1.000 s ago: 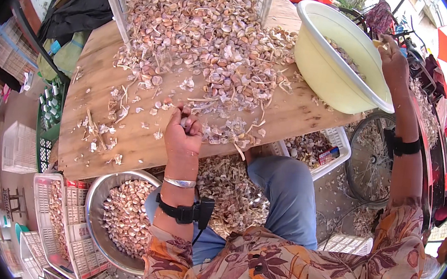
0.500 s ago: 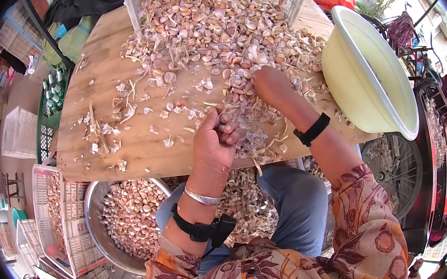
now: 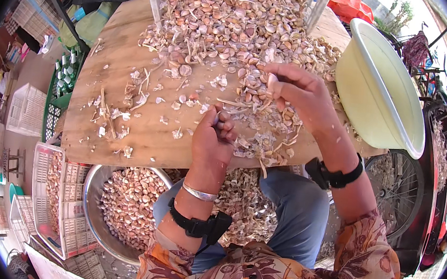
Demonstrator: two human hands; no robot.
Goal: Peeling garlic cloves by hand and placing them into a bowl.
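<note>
Loose garlic cloves (image 3: 230, 20) lie in a big heap across the far part of a wooden board (image 3: 140, 152), with a strip of them running toward me. Above that strip is my right hand (image 3: 307, 96), its thumb and forefinger closed on what looks like a pale garlic clove (image 3: 271, 83). My left hand (image 3: 214, 133) hovers at the board's near middle, palm up, fingers curled in. Whatever lies inside those fingers is hidden. Papery skins (image 3: 256, 143) and dry stalks are strewn beside both hands.
A pale yellow basin (image 3: 386, 86) leans at the board's right. Below the near edge stand a steel bowl (image 3: 91, 207) of cloves and a white plastic crate (image 3: 73, 200). Skins (image 3: 247, 202) pile up between my knees. A wheel (image 3: 396, 185) is at the right.
My right hand has lifted off the cloves and drawn back to the right, thumb and forefinger now showing. My left hand stays curled in nearly the same place. The view has shifted slightly.
</note>
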